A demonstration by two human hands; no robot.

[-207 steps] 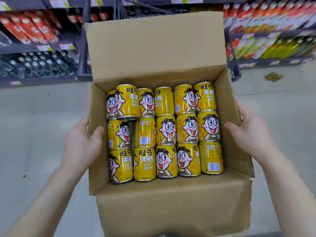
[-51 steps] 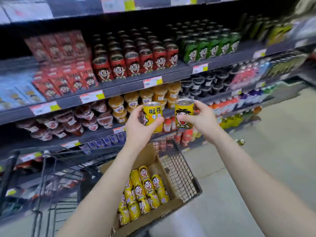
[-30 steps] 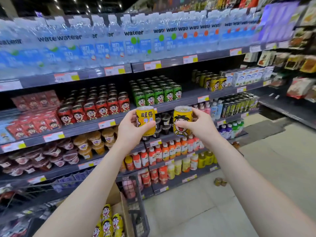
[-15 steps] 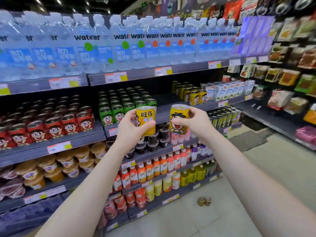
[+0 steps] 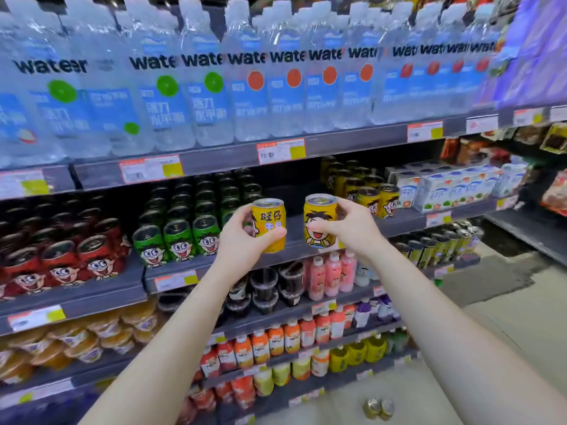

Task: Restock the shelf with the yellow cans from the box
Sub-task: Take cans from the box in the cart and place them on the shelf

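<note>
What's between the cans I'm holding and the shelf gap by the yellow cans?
Nothing visible. The shelf gap between the green cans and yellow cans lies open behind the left can and right can.

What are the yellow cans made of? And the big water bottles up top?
The yellow cans: probably thin metal, since the silvery rimmed tops shine; the sides are glossy printed yellow. The water bottles: likely clear plastic, see-through with ridged walls and blue labels.
</note>
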